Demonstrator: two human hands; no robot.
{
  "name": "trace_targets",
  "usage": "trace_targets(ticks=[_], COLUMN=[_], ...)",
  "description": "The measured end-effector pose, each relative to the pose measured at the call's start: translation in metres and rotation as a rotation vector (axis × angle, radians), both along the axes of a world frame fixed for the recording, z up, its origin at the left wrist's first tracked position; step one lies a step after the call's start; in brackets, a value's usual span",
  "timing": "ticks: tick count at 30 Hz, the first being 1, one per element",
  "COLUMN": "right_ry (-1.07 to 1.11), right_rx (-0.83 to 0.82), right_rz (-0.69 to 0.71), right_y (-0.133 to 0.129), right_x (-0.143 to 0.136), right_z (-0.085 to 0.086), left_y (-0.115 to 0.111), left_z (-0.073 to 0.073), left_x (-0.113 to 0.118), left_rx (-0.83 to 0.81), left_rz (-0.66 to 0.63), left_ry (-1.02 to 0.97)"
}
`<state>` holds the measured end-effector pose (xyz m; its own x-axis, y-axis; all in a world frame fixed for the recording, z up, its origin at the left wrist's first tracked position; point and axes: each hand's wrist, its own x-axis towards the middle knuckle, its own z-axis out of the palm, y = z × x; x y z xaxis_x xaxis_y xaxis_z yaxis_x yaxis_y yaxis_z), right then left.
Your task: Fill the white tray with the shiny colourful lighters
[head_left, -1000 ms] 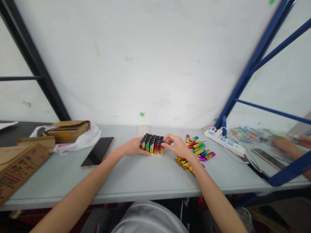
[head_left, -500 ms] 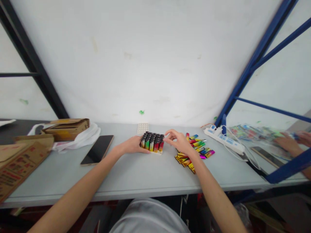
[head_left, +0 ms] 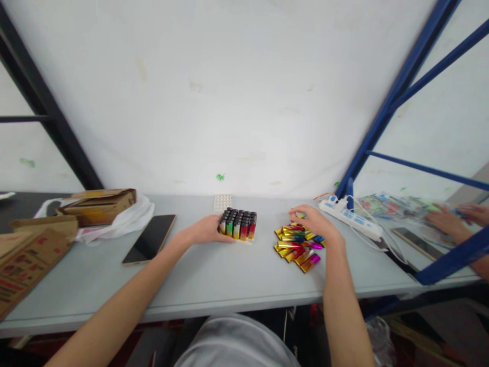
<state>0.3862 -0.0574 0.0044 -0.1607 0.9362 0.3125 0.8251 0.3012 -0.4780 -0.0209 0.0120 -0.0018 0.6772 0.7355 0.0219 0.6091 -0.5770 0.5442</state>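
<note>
Rows of black-topped lighters (head_left: 239, 224) stand upright in a white tray (head_left: 247, 241) near the middle of the table. My left hand (head_left: 208, 229) is wrapped round the tray's left side, thumb at the front and fingers behind. To the right lies a loose pile of shiny wrappers or lighter sleeves (head_left: 294, 245), gold, red, purple and blue. My right hand (head_left: 311, 219) is over the back of this pile, fingers curled down; a small coloured piece shows at its fingertips, too small to make out well.
A white perforated tray (head_left: 222, 202) lies behind the lighters. At left are a phone (head_left: 150, 239), a white bag (head_left: 143, 214) and cardboard boxes (head_left: 101, 206). At right are a power strip (head_left: 351, 219), a blue frame (head_left: 382, 122) and another person's hands (head_left: 445, 221).
My right hand has moved right, from beside the lighters to the back of the colourful pile. My left hand stays on the tray. The view has shifted slightly.
</note>
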Motion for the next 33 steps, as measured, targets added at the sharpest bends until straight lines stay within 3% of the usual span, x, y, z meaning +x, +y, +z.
trace_targets(ticks=[4, 7, 10, 14, 16, 19, 27, 33], right_ry=[0.104, 0.047, -0.118, -0.352, -0.384, -0.379, -0.372, -0.311], right_rx=[-0.109, -0.09, 0.034, 0.088, 0.028, -0.028, -0.007, 0.224], right_rz=[0.047, 0.085, 0.021, -0.139, -0.168, -0.18, -0.191, -0.062], right_y=[-0.018, -0.038, -0.065, -0.09, -0.09, -0.078, -0.053, -0.037], right_x=[0.011, 0.009, -0.005, -0.023, -0.027, -0.027, -0.038, -0.056], right_z=[0.018, 0.023, 0.009, -0.029, -0.045, -0.055, -0.054, -0.046], left_y=[0.0, 0.001, 0.001, 0.002, 0.003, 0.003, 0.001, 0.002], left_z=[0.001, 0.001, 0.0, -0.001, -0.002, -0.001, 0.002, 0.001], left_x=[0.001, 0.001, 0.001, 0.001, 0.0, 0.0, 0.002, 0.001], left_rx=[0.022, 0.022, 0.034, 0.038, 0.037, 0.034, 0.002, 0.017], left_rz=[-0.002, -0.005, -0.002, 0.008, 0.004, 0.002, 0.01, 0.009], left_ry=[0.024, 0.032, 0.032, 0.039, 0.047, 0.051, 0.045, 0.045])
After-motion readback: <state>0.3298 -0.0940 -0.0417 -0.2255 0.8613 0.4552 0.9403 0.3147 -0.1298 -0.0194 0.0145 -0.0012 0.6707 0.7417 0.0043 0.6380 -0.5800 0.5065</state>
